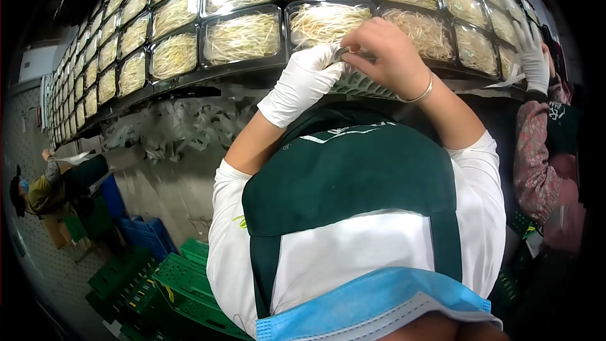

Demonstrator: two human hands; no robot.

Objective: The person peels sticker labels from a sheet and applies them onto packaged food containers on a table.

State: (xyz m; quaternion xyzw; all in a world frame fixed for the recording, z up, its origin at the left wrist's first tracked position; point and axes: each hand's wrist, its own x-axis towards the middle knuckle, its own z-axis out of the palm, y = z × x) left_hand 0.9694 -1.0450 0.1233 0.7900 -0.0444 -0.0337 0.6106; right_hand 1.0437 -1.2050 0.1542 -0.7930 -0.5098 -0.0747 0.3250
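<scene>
My left hand point(304, 82), in a white glove, is closed with its fingertips pinched together. My right hand point(389, 54) is bare, with a bracelet point(421, 92) at the wrist, and its thumb and fingers are also pinched. The two sets of fingertips meet around a small dark greyish thing point(341, 54) that I cannot make out. Just beyond them lies a clear-covered black tray of bean sprouts point(325, 23), partly hidden by my hands. Another tray of bean sprouts point(418, 33) sits behind my right hand.
Rows of packed sprout trays point(242, 35) cover the table. Loose plastic strips point(189, 129) hang below its edge. Green crates point(192, 281) and a blue crate point(146, 237) stand at lower left. One person point(50, 183) is at far left; another's gloved hand point(534, 60) reaches in at right.
</scene>
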